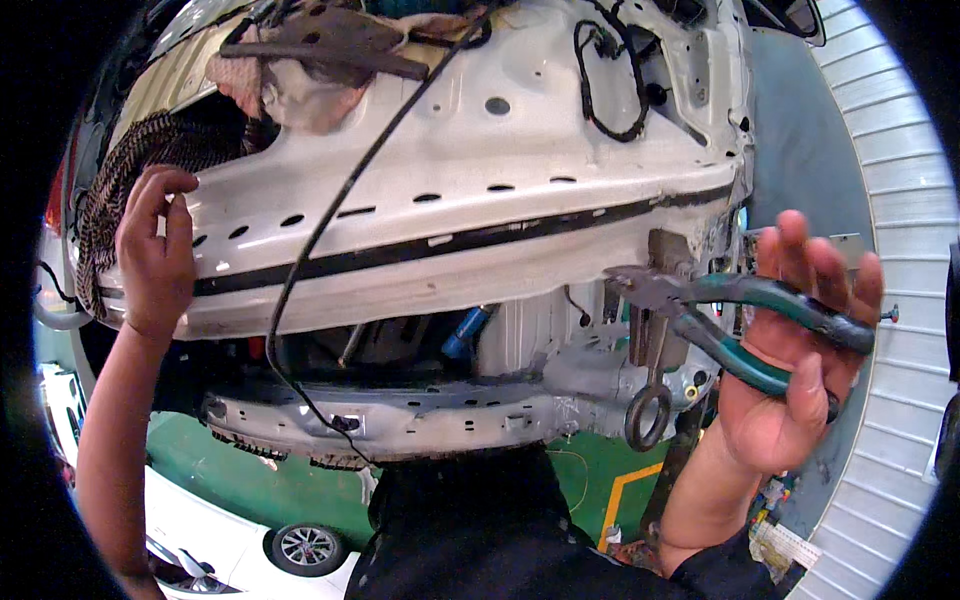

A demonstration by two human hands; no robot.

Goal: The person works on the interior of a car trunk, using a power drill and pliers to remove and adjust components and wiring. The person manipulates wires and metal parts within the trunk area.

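Note:
My right hand (795, 370) holds green-handled pliers (740, 320) with the handles spread; the jaws point left at a rusty bracket (668, 262) on the right end of a white car body panel (480, 170). A metal tow eye (648, 415) hangs below that bracket. My left hand (155, 250) rests on the left end of the same panel, fingers curled over its edge beside a row of slots. A black seal strip (470, 240) runs along the panel. A thin black cable (330, 220) crosses the panel from the top down to the lower crossmember (400, 420).
A braided wire loom (120, 180) lies left of my left hand. A black wiring loop (610, 90) sits on the upper right of the panel. Rusty metal and rags (310, 60) lie at top. Below are a green floor (260, 490) and a white car (230, 545). A ribbed white wall (890, 200) stands right.

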